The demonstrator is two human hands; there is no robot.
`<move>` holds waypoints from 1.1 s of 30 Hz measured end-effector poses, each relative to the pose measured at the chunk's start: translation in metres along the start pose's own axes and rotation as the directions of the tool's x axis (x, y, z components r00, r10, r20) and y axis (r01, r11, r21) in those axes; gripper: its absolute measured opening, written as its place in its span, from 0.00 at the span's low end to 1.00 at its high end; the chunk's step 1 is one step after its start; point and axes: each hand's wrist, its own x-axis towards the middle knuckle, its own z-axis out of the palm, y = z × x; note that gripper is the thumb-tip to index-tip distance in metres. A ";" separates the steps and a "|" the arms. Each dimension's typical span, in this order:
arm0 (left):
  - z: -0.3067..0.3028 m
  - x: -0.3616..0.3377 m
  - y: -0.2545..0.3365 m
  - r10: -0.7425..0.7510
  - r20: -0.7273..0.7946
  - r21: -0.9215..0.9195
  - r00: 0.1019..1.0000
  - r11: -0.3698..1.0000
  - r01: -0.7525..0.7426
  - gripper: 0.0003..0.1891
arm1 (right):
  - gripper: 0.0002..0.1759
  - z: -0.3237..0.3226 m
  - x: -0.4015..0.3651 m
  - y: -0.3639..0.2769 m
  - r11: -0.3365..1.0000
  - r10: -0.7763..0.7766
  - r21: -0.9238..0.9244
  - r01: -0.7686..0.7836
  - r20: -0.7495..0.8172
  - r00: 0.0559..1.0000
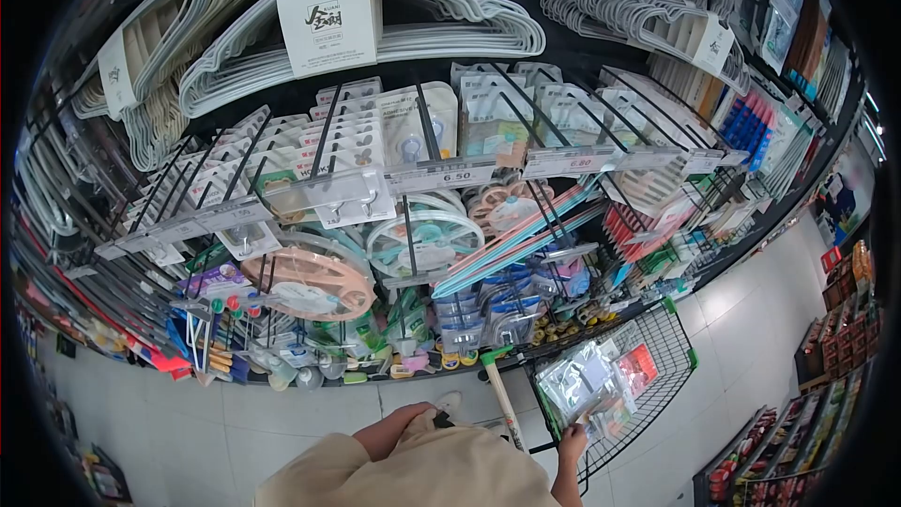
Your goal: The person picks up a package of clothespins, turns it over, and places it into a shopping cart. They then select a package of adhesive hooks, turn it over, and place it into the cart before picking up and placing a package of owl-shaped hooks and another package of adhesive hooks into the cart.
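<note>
My right hand (572,438) is at the near left side of a wire shopping cart (664,416), with its fingers closed at the edge of a small pale packet. What exactly it grips is too small to name. In the cart lie clear-wrapped flat packages (580,380) and a red-and-white package (638,366). My left hand (424,411) rests low in front of my body, beside a small dark patch; its fingers are mostly hidden. The cart's handle (504,399), a pale bar with green ends, runs between my two hands.
Ahead is a shelf rack with bundled white hangers (450,14), carded hooks (357,155), a round pink drying rack (310,282) and a round teal-white one (427,239). Hook rods with price strips (460,176) jut forward. Stocked shelves (788,441) stand at right across the tiled floor (741,319).
</note>
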 end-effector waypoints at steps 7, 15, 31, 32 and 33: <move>0.002 -0.003 0.006 -0.055 -0.038 -0.244 0.998 0.969 0.044 0.33 | 0.10 0.004 0.002 0.008 1.000 0.019 -0.007 -0.019 0.036 0.999; 0.003 -0.009 -0.005 -0.092 -0.048 -0.326 0.995 0.943 0.071 0.33 | 0.11 0.000 0.000 0.004 0.999 0.043 -0.001 -0.043 0.048 0.998; -0.003 -0.025 -0.037 -0.166 -0.055 -0.418 0.985 0.899 0.128 0.32 | 0.11 0.007 0.003 0.016 0.999 0.037 -0.003 -0.037 0.021 0.999; -0.003 -0.027 -0.038 -0.166 -0.054 -0.425 0.985 0.896 0.128 0.32 | 0.11 0.008 0.004 0.017 0.999 0.046 -0.010 -0.046 0.033 0.998; -0.003 -0.027 -0.038 -0.166 -0.056 -0.433 0.985 0.893 0.126 0.32 | 0.11 0.008 0.004 0.018 0.999 0.044 -0.010 -0.044 0.033 0.998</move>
